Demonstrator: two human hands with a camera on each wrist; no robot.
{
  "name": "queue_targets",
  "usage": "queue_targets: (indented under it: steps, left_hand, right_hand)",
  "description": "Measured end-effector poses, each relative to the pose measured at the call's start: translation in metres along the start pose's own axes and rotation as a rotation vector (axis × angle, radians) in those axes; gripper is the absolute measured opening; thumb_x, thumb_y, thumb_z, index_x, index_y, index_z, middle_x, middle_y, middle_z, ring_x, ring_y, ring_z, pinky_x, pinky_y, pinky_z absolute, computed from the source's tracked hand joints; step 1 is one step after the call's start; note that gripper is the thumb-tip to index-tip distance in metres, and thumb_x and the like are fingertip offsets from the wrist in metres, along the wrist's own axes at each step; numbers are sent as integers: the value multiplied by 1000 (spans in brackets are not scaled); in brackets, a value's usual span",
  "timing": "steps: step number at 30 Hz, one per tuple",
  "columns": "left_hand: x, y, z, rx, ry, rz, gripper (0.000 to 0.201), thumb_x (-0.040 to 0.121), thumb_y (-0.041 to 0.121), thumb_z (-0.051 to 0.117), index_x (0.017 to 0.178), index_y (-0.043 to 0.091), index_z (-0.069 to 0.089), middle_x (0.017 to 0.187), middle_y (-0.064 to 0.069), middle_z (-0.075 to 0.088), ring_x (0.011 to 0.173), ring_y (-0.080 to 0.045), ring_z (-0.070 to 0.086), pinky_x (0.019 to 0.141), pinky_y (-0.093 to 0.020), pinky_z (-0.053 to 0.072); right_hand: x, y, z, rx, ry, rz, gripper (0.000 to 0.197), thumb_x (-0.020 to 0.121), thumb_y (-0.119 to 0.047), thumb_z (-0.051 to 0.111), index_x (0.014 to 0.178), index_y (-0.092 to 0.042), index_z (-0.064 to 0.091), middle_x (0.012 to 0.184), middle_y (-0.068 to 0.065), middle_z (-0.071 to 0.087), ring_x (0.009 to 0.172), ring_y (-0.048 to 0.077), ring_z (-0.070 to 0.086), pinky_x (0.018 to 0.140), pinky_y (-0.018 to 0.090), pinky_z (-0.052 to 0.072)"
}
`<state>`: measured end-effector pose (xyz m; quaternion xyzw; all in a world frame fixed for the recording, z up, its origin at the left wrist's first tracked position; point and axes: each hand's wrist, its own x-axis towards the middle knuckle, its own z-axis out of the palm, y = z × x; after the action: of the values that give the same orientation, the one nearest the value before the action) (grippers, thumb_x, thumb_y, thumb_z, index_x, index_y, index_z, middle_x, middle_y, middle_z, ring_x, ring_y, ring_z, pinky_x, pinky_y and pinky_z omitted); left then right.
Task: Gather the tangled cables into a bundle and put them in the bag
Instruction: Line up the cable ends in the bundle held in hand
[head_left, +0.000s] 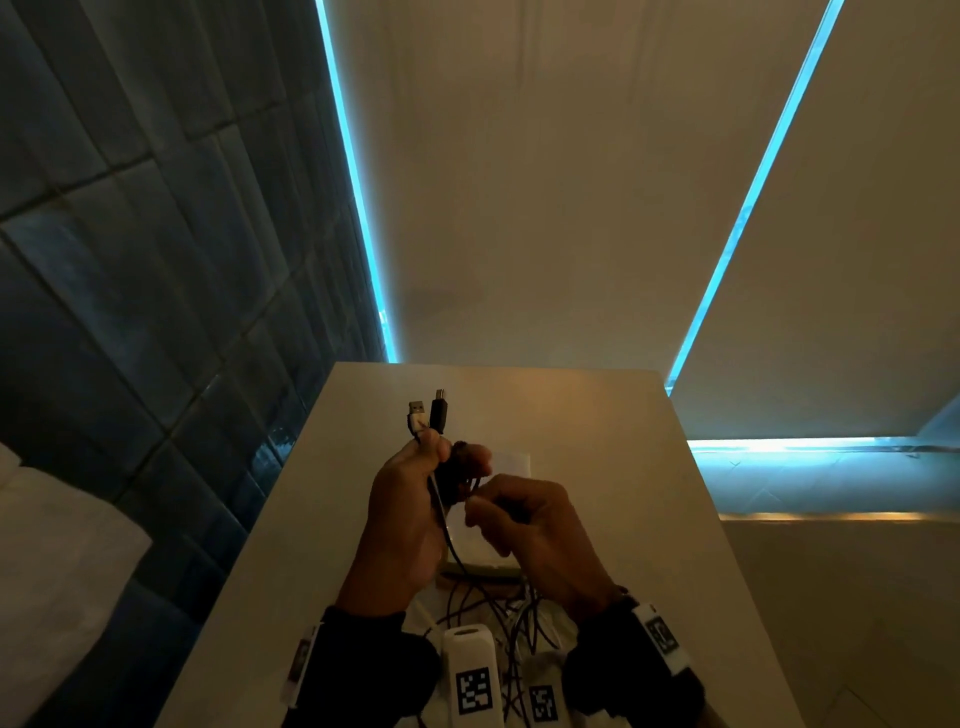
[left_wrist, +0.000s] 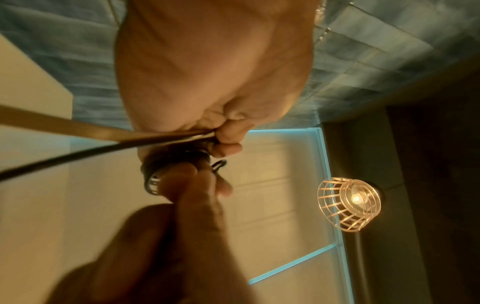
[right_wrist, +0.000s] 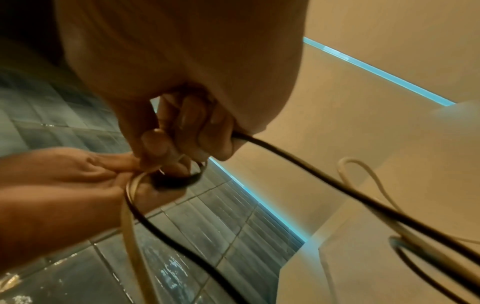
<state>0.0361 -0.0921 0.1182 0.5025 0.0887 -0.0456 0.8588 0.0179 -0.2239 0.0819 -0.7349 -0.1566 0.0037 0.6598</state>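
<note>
My left hand (head_left: 415, 493) is raised above the table and grips a small coil of black and white cables (head_left: 456, 478). Two plugs, one white (head_left: 417, 415) and one black (head_left: 439, 410), stick up above its fingers. My right hand (head_left: 519, 519) is just right of it and pinches a black cable (right_wrist: 311, 170) that runs from the coil (right_wrist: 176, 181). In the left wrist view the coil (left_wrist: 166, 168) sits between both hands. Loose cable strands (head_left: 498, 618) hang down to a tangle on the table below my wrists. A pale flat bag (head_left: 488, 551) lies under the hands.
The white table (head_left: 649, 493) is narrow, with a dark tiled wall (head_left: 156, 260) on its left and a lit window ledge on the right. A wire-caged lamp (left_wrist: 350, 205) shows in the left wrist view. White tagged devices (head_left: 472, 675) sit at the near edge.
</note>
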Motion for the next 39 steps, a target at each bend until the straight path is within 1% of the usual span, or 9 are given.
queue_targets:
  steps: [3, 7, 14, 18, 22, 25, 32, 35, 39]
  left_hand:
    - [0, 3, 0, -154, -51, -13, 34, 101, 21, 34, 72, 9, 47, 66, -8, 55, 65, -21, 59, 73, -35, 47]
    - [0, 3, 0, -211, -92, 12, 29, 98, 22, 35, 71, 12, 43, 63, -3, 44, 51, -14, 42, 61, -30, 35]
    - [1, 5, -3, -179, -97, 70, 33, 100, 22, 32, 70, 14, 42, 57, 1, 42, 45, -9, 31, 55, -27, 28]
    - [1, 6, -3, -178, -95, 91, 33, 100, 23, 31, 70, 14, 41, 56, 2, 42, 45, -9, 31, 53, -26, 29]
    - [1, 8, -5, -196, -93, 101, 32, 99, 24, 33, 70, 14, 41, 57, 2, 42, 44, -8, 30, 51, -24, 29]
    - [2, 9, -8, -201, -89, 91, 33, 100, 24, 31, 70, 14, 41, 56, 2, 40, 44, -7, 29, 49, -23, 29]
    - [7, 5, -12, -71, -23, 107, 34, 102, 21, 31, 70, 12, 41, 54, 4, 37, 42, -6, 28, 46, -20, 28]
    - [10, 3, -13, 24, 24, 120, 35, 102, 21, 31, 70, 12, 40, 54, 4, 37, 43, -7, 28, 48, -22, 27]
    - [13, -3, -13, 109, 81, 118, 35, 103, 18, 31, 70, 12, 41, 57, 2, 38, 43, -8, 30, 50, -25, 26]
  right_hand:
    - [-1, 17, 0, 22, -30, 34, 24, 94, -13, 59, 72, -8, 65, 56, -6, 50, 52, 10, 41, 53, 23, 35]
    - [-1, 48, -2, 40, -4, 36, 33, 96, -23, 54, 71, -3, 60, 57, -6, 46, 52, 8, 40, 53, 20, 34]
    - [-9, 102, -1, -58, 56, 111, 34, 91, -41, 50, 65, -20, 54, 59, -8, 45, 56, 5, 43, 57, 20, 37]
    - [-12, 117, -1, -78, 76, 139, 31, 94, -30, 49, 63, -25, 52, 61, -2, 45, 58, 8, 43, 56, 23, 38]
    - [-15, 129, 0, -87, 84, 164, 32, 94, -29, 48, 62, -25, 49, 58, -8, 44, 56, 4, 39, 55, 20, 34]
    - [-19, 137, 0, -78, 86, 222, 41, 98, -14, 49, 60, -28, 48, 53, -13, 44, 51, -2, 38, 53, 15, 34]
    - [-16, 116, -6, -43, 192, 310, 34, 94, -7, 56, 61, -13, 59, 51, -10, 49, 46, -1, 48, 47, 13, 39]
    - [-11, 100, -11, 48, 349, 319, 28, 92, -14, 60, 64, -10, 63, 49, -6, 46, 45, 11, 39, 44, 23, 32]
    - [1, 63, -12, 193, 432, 200, 24, 93, -10, 57, 69, -6, 61, 49, -1, 41, 45, 15, 29, 44, 25, 24]
